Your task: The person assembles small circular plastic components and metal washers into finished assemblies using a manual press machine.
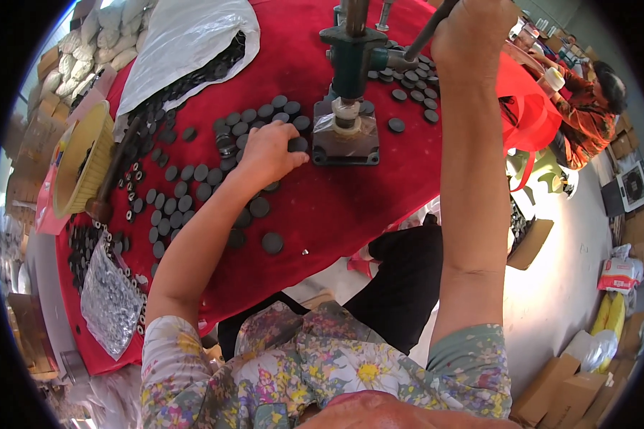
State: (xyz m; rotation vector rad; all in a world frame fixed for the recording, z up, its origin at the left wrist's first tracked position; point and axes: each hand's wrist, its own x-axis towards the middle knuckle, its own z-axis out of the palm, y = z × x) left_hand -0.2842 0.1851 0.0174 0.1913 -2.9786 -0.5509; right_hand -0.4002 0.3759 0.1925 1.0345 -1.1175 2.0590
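My right hand is raised at the upper right, closed round the metal lever of a dark green hand press. My left hand is left of the press, with a black round disc between its thumb and fingers. The press stands on a square metal base, with a pale ring under its ram. Several more black discs lie around and below my left hand. Another group of discs lies right of the press.
A red cloth covers the table. A white sack spills dark parts at the upper left. Beside it are a yellow basket, a hammer and a clear bag of small parts. Another person sits at the far right.
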